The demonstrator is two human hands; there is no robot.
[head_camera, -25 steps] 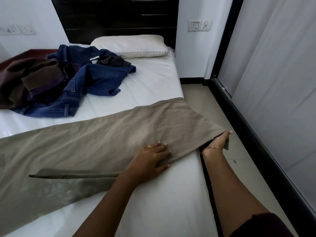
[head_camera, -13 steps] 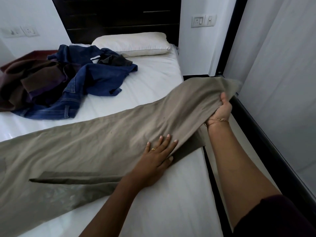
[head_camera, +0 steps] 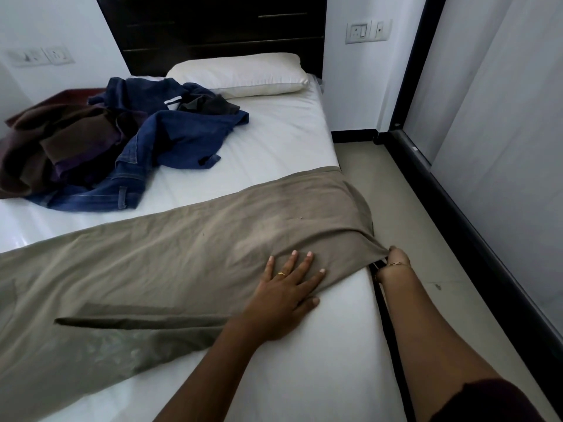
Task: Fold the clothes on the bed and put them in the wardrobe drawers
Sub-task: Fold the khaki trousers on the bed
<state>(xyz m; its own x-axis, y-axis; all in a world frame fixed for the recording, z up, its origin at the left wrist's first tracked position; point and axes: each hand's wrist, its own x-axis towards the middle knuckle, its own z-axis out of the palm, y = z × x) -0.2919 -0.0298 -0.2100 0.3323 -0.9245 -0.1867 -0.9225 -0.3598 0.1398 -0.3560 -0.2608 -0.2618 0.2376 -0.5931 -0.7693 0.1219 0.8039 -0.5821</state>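
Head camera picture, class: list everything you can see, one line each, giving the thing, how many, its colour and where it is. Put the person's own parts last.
khaki trousers: one, khaki, spread flat across the near part of the bed, one end at the right edge
denim clothes: a heap, count unclear, blue, far left of the bed
brown clothes: a heap, dark brown and purple, left of the denim
pillow: one, cream, at the head of the bed
bed sheet: one, white, covering the mattress
headboard: one, dark, behind the pillow
wall switches: two plates, white, one either side of the headboard
floor: grey, right of the bed
left hand: one, flat on the trousers, gold ring
right hand: one, bracelet, grip on the trousers' end
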